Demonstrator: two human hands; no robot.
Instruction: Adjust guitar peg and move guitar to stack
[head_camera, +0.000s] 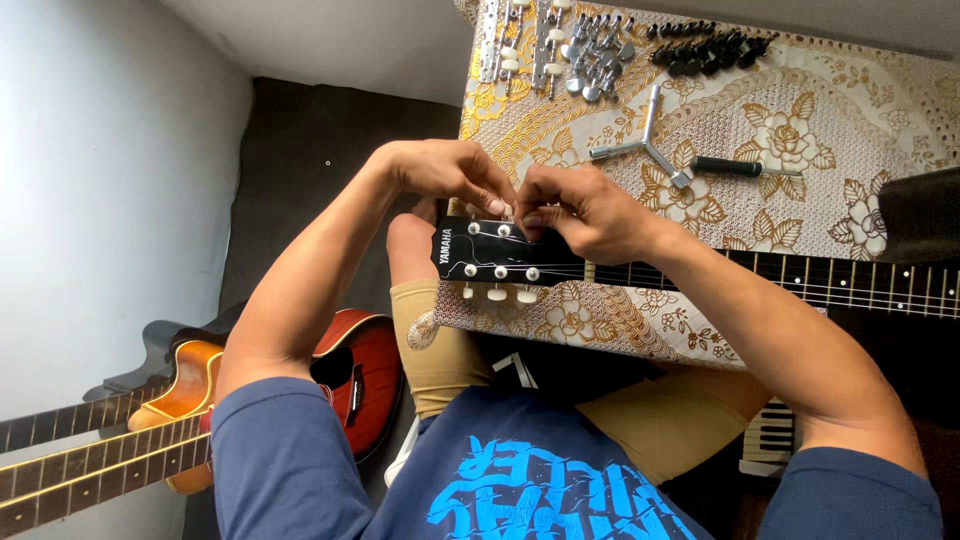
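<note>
A black guitar headstock (480, 255) with white tuner pegs lies at the near left edge of a low table, its neck (820, 282) running off to the right. My left hand (445, 170) pinches at a tuner post on the far side of the headstock. My right hand (580, 212) rests on the headstock beside it, fingertips closed on the same spot where thin strings curl. The two hands' fingertips nearly touch. What exactly is between the fingers is hidden.
The table wears a gold floral cloth (800, 140). On it lie a three-armed metal wrench (650, 145), a black-handled screwdriver (745, 168), chrome tuners (590, 55) and black pegs (710, 50). A red acoustic guitar (350, 370) and an orange guitar (150, 420) lie on the floor at left.
</note>
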